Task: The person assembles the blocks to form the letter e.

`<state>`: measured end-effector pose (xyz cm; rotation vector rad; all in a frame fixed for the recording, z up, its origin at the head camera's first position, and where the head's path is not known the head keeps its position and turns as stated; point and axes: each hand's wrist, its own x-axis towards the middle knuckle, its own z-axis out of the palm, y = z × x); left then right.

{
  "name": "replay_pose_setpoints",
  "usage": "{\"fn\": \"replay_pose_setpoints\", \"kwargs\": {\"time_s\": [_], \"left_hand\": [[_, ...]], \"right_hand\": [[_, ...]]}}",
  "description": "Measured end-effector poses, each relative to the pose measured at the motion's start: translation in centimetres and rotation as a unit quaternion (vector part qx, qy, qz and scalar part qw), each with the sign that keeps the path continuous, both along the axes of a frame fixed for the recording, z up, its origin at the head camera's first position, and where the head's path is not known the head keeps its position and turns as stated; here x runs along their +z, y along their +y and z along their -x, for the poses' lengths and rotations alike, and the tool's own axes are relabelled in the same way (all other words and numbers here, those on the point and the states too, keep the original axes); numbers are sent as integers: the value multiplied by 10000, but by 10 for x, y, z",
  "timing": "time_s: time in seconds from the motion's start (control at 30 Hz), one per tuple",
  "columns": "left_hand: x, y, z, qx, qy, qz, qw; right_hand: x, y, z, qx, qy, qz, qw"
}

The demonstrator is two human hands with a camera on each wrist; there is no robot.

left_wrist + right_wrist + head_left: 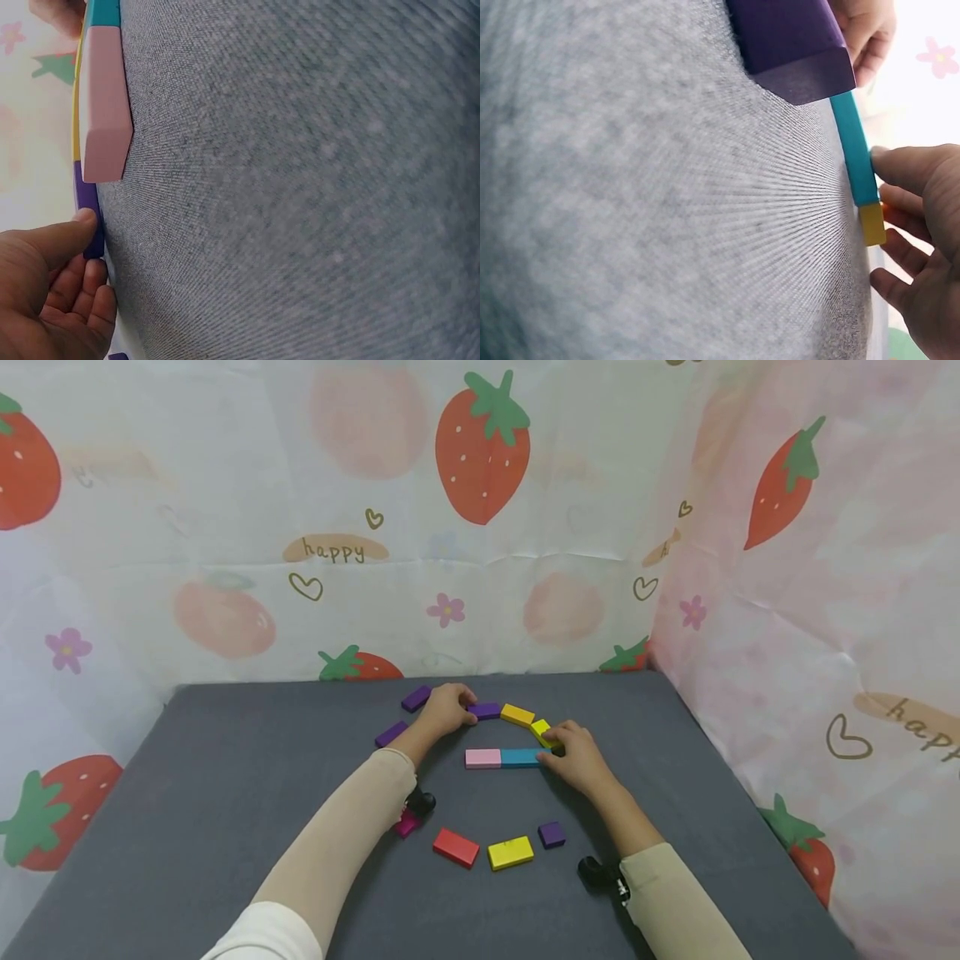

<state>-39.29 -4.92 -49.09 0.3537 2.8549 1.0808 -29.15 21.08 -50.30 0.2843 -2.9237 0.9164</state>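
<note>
In the head view my left hand point(447, 706) pinches the left end of a purple block point(486, 711). The left wrist view shows its thumb on that purple block point(88, 196), fingertips below. My right hand point(577, 756) holds the right end of a yellow block point(541, 730) between thumb and fingers. Its thumb lies close to a blue block point(519, 758), whose right end it partly hides; whether they touch I cannot tell. An orange block point(517, 715) sits between the purple and yellow ones, forming a curve. A pink block point(482, 759) adjoins the blue one.
Two purple blocks lie left of the left hand, one farther back point(416, 698), one nearer point(391, 734). Toward the front are magenta point(407, 823), red point(456, 847), yellow point(511, 853) and small purple point(551, 835) blocks. A printed cloth point(480, 568) stands behind the grey table point(247, 777).
</note>
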Motion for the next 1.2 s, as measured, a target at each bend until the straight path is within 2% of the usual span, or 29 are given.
{"fn": "replay_pose_setpoints", "kwargs": {"time_s": [0.13, 0.6, 0.87, 1.03, 1.2], "left_hand": [[1, 0, 0, -25, 119, 49, 9999], [-2, 0, 3, -67, 139, -54, 9999], [1, -2, -2, -69, 25, -43, 10000], [8, -7, -6, -139, -9, -93, 9999], [25, -15, -11, -384, 83, -336, 9987]], "right_hand": [[0, 0, 0, -7, 27, 5, 10000], [1, 0, -1, 59, 53, 3, 10000], [2, -1, -3, 81, 24, -63, 9999], [1, 0, -3, 63, -14, -71, 10000], [3, -1, -2, 72, 21, -44, 10000]]}}
